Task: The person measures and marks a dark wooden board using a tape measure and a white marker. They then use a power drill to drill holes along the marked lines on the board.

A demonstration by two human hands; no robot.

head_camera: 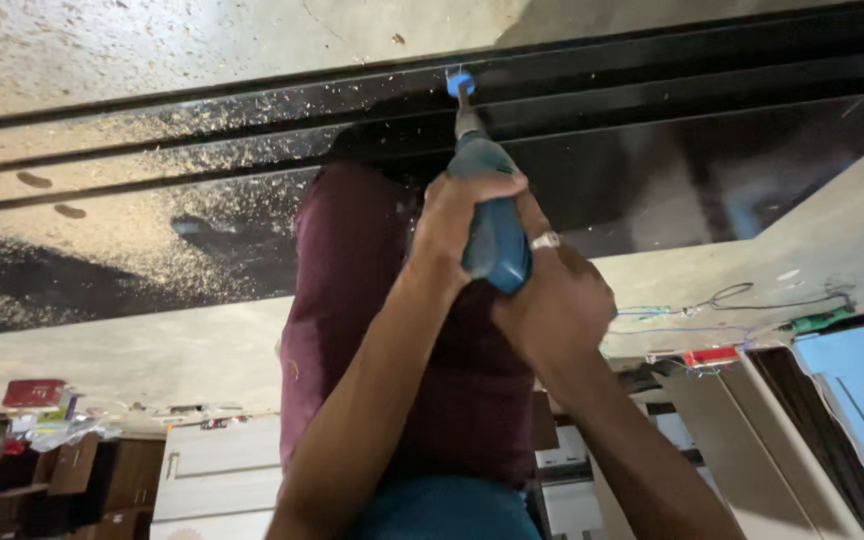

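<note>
Two hands on one blue power drill (492, 225), raised overhead against a glossy black ceiling panel (652, 170).

Left hand (457, 225): closed round the drill body from the left side, fingers wrapped over its upper half.

Right hand (552, 300): closed under and behind the drill's rear end, ring on one finger, bracing from below.

Drill: upright, held between both hands, bit (460, 88) pointing up and meeting the dark channel of the panel directly above the hands; bit tip ringed in blue at the contact point.

Step in hand, by judgement: drilling or driving into the panel's groove. Next move, by judgement: steady upward pressure along the bit's axis, both wrists kept in line to stop the tip skating across the gloss.

Pale sawdust (202, 170): scattered over the panel left of the drill.

Reflection of a maroon-shirted torso (352, 300): in the panel, behind the forearms.

Loose wires (742, 300): on the bare concrete ceiling right of the drill.

Wooden cabinets (102, 470): far below and left of the drill.
</note>
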